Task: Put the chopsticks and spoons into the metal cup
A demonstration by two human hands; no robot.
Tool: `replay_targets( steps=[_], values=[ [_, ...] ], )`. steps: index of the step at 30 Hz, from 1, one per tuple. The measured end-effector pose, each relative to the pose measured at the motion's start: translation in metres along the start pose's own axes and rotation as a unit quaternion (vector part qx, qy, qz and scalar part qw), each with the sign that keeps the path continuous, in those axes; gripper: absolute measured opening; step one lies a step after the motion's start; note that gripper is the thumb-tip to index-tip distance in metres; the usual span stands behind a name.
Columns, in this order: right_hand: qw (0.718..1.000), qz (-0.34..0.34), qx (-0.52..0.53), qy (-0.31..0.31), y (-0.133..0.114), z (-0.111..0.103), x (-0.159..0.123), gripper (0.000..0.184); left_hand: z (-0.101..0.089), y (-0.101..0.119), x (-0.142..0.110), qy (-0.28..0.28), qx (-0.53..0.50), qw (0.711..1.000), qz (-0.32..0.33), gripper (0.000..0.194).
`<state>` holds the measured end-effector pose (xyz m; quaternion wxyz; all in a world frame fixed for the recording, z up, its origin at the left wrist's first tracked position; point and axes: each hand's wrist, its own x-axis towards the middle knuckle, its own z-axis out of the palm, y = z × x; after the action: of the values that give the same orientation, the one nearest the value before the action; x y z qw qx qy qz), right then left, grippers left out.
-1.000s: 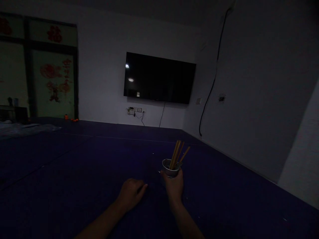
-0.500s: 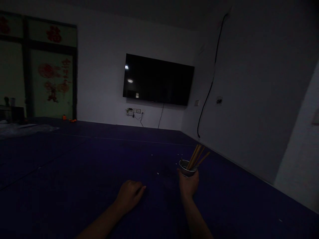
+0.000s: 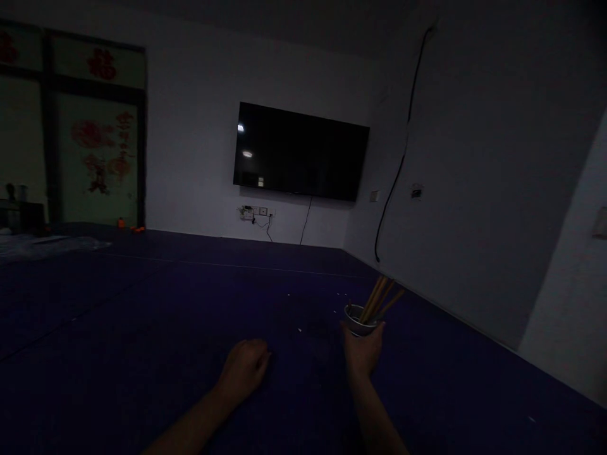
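My right hand is wrapped round a small grey metal-looking cup. Several thin wooden sticks, which look like chopsticks, stand in the cup and lean to the right above its rim. Whether the cup's bottom touches the dark blue surface is hidden by the hand. To the left, my left hand is held as a loose fist low over or on that blue surface. Nothing shows between its curled fingers, and it is well apart from the cup.
Small white bits are scattered on the blue surface. A television hangs on the far wall above sockets and cords. Clear plastic sheeting lies at the far left, near small orange objects. A black cable runs down the right wall.
My right hand and the cup with the sticks have shifted slightly to the right. My left hand has drawn back a little to the left, its fingers more curled.
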<state>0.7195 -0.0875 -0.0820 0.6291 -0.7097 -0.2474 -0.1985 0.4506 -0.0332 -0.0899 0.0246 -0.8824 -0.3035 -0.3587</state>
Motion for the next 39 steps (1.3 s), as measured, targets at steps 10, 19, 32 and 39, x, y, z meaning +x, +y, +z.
replay_targets(
  steps=[10,19,32,39],
  values=[
    [0.94,-0.338,0.015,-0.044,-0.083,-0.027,-0.046,0.05,-0.006,0.0,0.002,0.083,-0.08,0.993,0.014,0.039],
    [0.768,-0.476,-0.002,-0.429,-0.098,-0.016,-0.109,0.046,0.0,-0.002,-0.006,-0.038,-0.154,0.983,0.096,0.058],
    [0.774,-0.474,-0.031,-0.418,-0.098,-0.016,-0.111,0.047,-0.012,0.015,-0.002,-0.083,-0.288,0.954,0.035,0.039],
    [0.787,-0.477,-0.018,-0.391,-0.095,-0.015,-0.111,0.053,-0.008,0.011,-0.004,-0.069,-0.227,0.97,0.052,0.048]
  ],
)
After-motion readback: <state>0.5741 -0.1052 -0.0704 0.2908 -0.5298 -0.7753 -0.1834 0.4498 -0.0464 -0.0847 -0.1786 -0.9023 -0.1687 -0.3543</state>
